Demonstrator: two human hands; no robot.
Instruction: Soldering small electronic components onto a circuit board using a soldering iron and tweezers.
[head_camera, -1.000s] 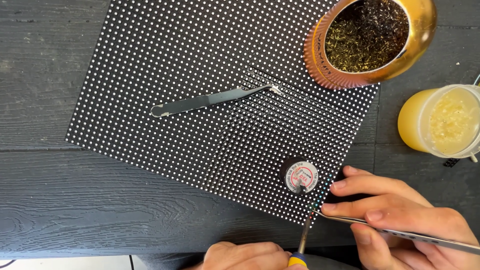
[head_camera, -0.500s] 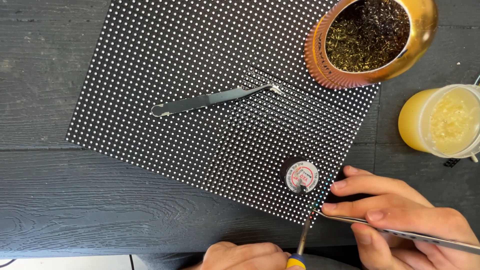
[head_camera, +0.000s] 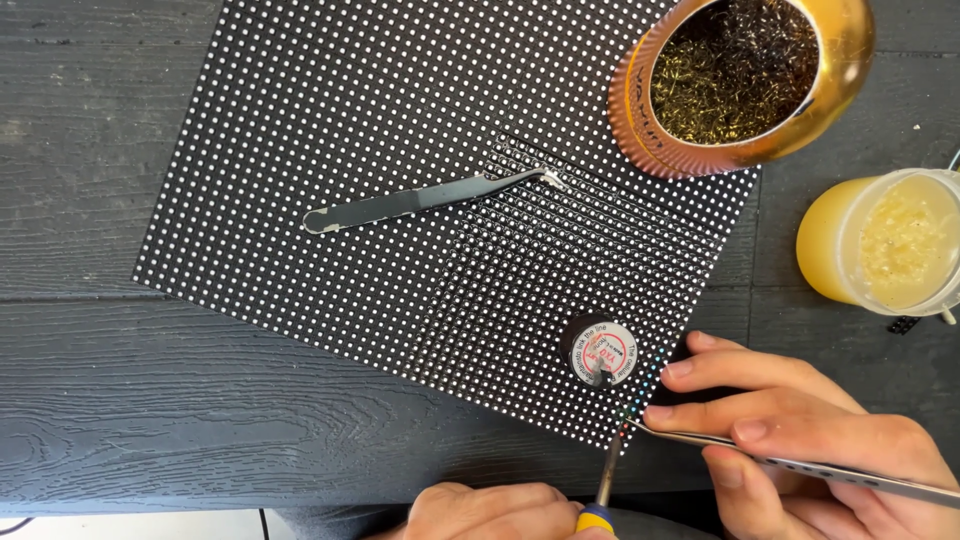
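At five o'clock in the head view, the right hand (head_camera: 800, 440) rests on the dark desk (head_camera: 150, 400), its fingers (head_camera: 700, 412) pinched narrow around slim metal tweezers (head_camera: 800, 465) whose tips meet the near corner of the dotted black panel (head_camera: 350, 150). At six o'clock the left hand (head_camera: 490, 512) is curled shut around a yellow-and-blue handled iron (head_camera: 606, 485), its tip aimed at that same corner. Since a second ago almost nothing has shifted: both hands hold their places, so the work at the corner looks steady and ongoing. Wrists lie low, the right forearm running off toward four o'clock. Just beside the corner stands a small round spool (head_camera: 600, 352). Spare tweezers (head_camera: 420, 200) lie mid-panel; at one o'clock sits a brass-wool bowl (head_camera: 740, 80), at three o'clock a yellow jar (head_camera: 880, 250).
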